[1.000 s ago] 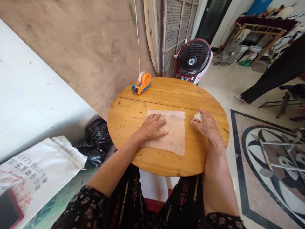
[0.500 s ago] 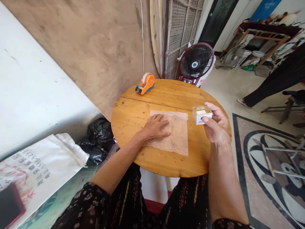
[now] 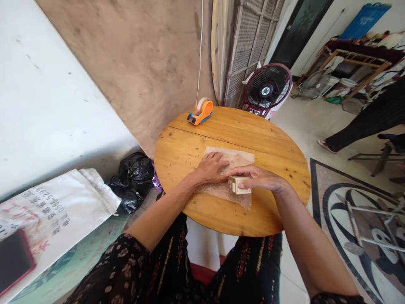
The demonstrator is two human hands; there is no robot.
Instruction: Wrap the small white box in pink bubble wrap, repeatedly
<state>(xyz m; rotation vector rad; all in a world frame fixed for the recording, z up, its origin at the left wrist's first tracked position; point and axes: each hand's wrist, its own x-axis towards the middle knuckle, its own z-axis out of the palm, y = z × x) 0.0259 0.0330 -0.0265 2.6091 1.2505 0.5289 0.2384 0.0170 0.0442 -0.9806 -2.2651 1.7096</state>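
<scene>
A sheet of bubble wrap (image 3: pixel 241 158) lies flat on the round wooden table (image 3: pixel 268 139). My left hand (image 3: pixel 211 168) rests palm down on the sheet's left part, fingers stretched out. My right hand (image 3: pixel 261 178) grips a small white box (image 3: pixel 238 185) and sets it on the near part of the sheet, just right of my left hand. My thumb and fingers lie along the box's top and sides.
An orange tape dispenser (image 3: pixel 200 112) sits at the table's far left edge. A fan (image 3: pixel 267 89) stands behind the table. A black bag (image 3: pixel 133 180) and a white sack (image 3: pixel 53 213) lie on the floor at left. Another person's leg (image 3: pixel 363 122) stretches in from the right.
My right hand picked the box up from the table's right side, lifted it, then brought it left and down onto the bubble wrap. My left hand stayed flat on the sheet.
</scene>
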